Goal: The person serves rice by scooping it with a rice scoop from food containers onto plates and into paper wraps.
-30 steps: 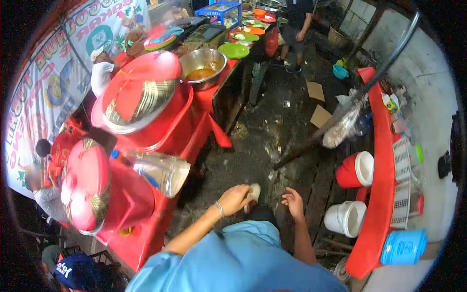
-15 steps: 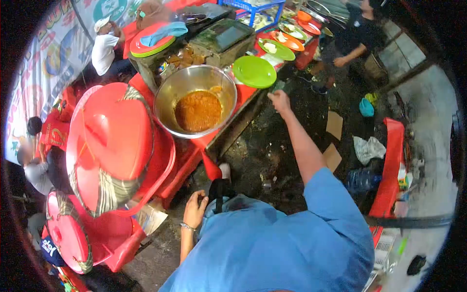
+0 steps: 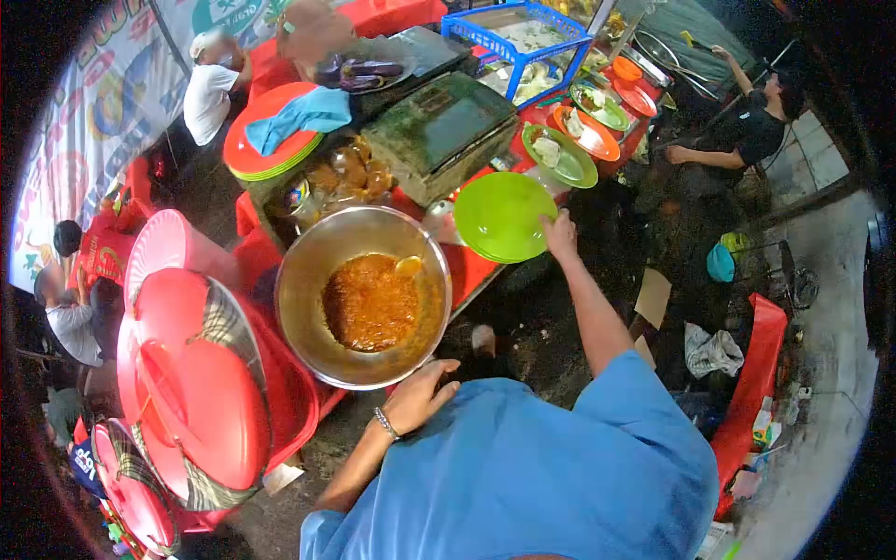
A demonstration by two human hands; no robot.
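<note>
Right hand (image 3: 560,231) has a pinch grip on the green plate (image 3: 499,215) at its rim, fingers off the face. Left hand (image 3: 418,397), grip released, rests against the steel sauce bowl (image 3: 308,280), probably steadying it.

One head-worn fisheye camera looks steeply down, close above the steel bowl (image 3: 306,317) and green plate (image 3: 504,217).

steel bowl (image 3: 301,289) and green plate (image 3: 504,217) crowd table edge (image 3: 471,268), floor (image 3: 527,313) beside open

Shiny metal bowl (image 3: 308,308), glossy green plastic plate (image 3: 499,217), matt blue cloth (image 3: 301,114) w/ creases.
</note>
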